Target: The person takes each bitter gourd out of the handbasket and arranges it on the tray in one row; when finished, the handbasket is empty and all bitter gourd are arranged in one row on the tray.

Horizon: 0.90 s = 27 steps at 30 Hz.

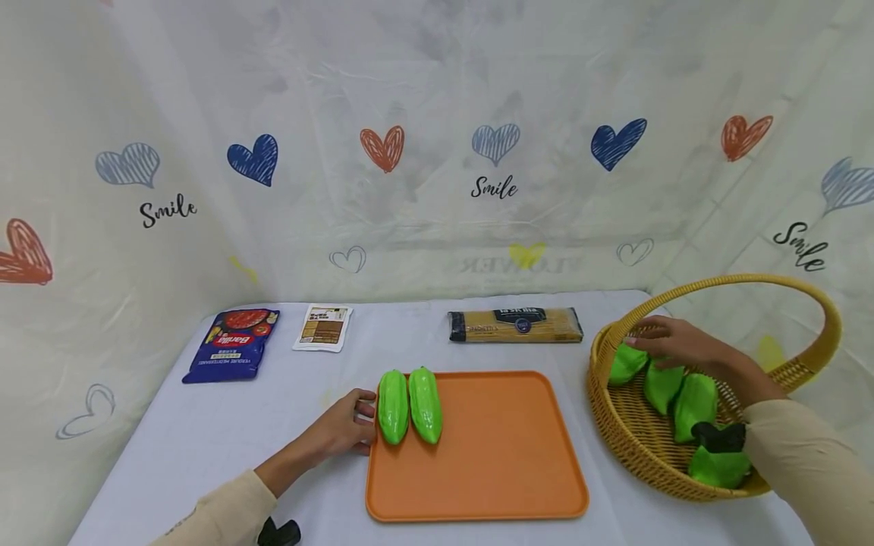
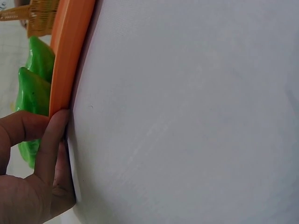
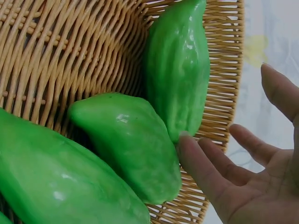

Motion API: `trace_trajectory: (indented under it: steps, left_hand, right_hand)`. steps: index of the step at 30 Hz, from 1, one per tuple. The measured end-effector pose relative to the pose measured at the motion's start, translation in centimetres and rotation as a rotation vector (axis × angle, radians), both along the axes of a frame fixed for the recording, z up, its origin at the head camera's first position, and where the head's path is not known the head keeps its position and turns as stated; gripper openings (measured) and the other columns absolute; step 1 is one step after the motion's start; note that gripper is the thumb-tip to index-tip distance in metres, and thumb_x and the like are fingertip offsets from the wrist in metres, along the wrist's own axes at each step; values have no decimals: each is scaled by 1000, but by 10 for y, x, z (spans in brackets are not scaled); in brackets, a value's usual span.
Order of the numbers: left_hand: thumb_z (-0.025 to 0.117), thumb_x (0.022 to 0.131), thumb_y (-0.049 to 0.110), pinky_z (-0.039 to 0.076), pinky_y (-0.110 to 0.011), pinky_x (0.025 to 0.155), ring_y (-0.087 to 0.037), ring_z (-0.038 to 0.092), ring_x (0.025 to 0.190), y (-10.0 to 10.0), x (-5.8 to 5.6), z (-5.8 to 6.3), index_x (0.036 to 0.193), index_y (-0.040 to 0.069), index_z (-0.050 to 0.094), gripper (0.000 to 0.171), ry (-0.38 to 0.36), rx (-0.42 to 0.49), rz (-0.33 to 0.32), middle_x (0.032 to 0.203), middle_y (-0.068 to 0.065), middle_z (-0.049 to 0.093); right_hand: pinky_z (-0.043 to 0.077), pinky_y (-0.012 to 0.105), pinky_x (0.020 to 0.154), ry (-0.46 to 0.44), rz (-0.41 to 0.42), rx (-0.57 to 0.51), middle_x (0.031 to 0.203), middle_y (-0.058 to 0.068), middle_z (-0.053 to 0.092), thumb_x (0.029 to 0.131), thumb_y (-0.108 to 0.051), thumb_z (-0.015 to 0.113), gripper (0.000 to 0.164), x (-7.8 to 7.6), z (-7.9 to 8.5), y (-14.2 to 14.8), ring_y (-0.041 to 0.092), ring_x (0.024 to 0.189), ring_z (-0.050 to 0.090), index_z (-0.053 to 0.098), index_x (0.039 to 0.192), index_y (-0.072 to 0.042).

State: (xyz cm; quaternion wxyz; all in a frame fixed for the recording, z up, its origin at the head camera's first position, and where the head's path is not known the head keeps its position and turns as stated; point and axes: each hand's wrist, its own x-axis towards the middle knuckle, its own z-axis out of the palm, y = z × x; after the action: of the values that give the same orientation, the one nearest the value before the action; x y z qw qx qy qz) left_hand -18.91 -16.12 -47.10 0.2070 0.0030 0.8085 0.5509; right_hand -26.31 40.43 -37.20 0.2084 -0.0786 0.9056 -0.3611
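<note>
The right hand (image 1: 676, 347), fingers spread wide at the smooth green vegetables (image 3: 180, 65) in the wicker basket (image 3: 74, 56), could lose one to a shallow grasp, while the left hand (image 1: 344, 425) pinches the tray (image 1: 492, 455).

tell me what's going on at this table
A person's left hand pinches the edge of an orange tray, where two green vegetables lie side by side. The right hand is at a wicker basket, fingers spread close to more green vegetables but gripping none.
</note>
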Motion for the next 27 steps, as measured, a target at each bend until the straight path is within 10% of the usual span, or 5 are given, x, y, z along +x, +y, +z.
trace_trajectory:
  steps: [27]
  left_hand:
    - [72,78,-3,63,-38,69,-22,63,93,3,0,2,142,-4,41,71,-13,-25,27,117,-17,53]
  right_hand:
    - [53,60,95,130,123,151,145,41,40,93,-35,69,69,-6,-18,-15,60,130,41,46,143,7]
